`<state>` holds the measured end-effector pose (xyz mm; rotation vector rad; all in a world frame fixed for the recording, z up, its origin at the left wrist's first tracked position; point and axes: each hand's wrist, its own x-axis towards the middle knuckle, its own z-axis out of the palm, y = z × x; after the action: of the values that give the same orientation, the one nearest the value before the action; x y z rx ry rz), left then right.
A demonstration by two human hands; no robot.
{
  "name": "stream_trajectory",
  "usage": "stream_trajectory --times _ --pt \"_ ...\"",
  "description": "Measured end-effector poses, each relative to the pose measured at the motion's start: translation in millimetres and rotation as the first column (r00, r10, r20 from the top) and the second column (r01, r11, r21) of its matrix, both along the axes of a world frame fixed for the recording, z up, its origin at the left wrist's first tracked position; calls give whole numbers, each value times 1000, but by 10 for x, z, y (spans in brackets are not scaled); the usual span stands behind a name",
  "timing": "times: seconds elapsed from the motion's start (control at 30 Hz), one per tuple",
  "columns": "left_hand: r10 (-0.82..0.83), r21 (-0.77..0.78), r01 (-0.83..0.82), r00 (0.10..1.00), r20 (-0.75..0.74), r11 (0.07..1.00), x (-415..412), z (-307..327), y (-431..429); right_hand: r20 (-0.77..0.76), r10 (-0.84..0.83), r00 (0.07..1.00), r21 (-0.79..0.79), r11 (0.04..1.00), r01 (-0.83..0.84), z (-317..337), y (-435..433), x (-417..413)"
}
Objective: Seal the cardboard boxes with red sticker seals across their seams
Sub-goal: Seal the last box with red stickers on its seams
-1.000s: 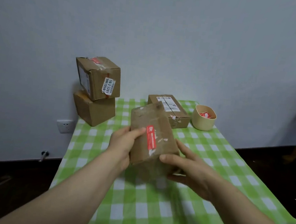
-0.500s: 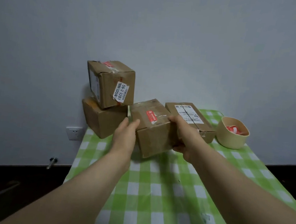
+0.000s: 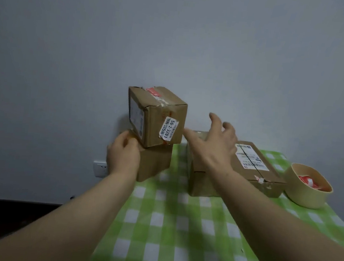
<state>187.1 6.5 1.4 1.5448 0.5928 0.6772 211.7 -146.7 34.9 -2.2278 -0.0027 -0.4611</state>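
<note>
the left hand grips a corner of the lower box, the right hand hovers spread and empty — a pull may tip the tilted top box stacked on it.

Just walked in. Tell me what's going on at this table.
A person is sealing cardboard boxes on a green checked table. Their left hand holds a corner of the lower box in a two-box stack; the open right hand reaches toward the upper box, which already carries a red seal. A third box and a flat labelled box sit alongside, by a bowl of red stickers.
</note>
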Motion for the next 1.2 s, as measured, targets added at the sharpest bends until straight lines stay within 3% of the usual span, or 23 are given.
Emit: stream_trajectory --times 0.17,0.37,0.63,0.77,0.87,1.03,1.2 --pt "-101 47 111 978 -181 993 248 -51 221 -70 160 985 -53 985 -164 408 567 328" --pt "-109 -36 103 961 -253 994 403 -206 238 -128 108 986 -142 982 -126 364 849 536" --pt "-252 -199 208 940 -230 958 592 -298 88 -35 -22 999 201 979 29 244 315 615" --pt "-349 -123 327 900 -262 937 680 -226 -86 -48 -94 994 274 956 104 178 19 619" --pt "-318 11 332 914 -252 943 748 -207 -117 1 -181 983 290 941 173 180 -174 617" --pt "-327 163 372 912 -248 914 706 -171 -94 18 -275 961 212 941 265 107 -478 594" --pt "-344 141 393 896 -282 908 572 -99 -175 -94 -215 972 74 972 222 40 -484 509"
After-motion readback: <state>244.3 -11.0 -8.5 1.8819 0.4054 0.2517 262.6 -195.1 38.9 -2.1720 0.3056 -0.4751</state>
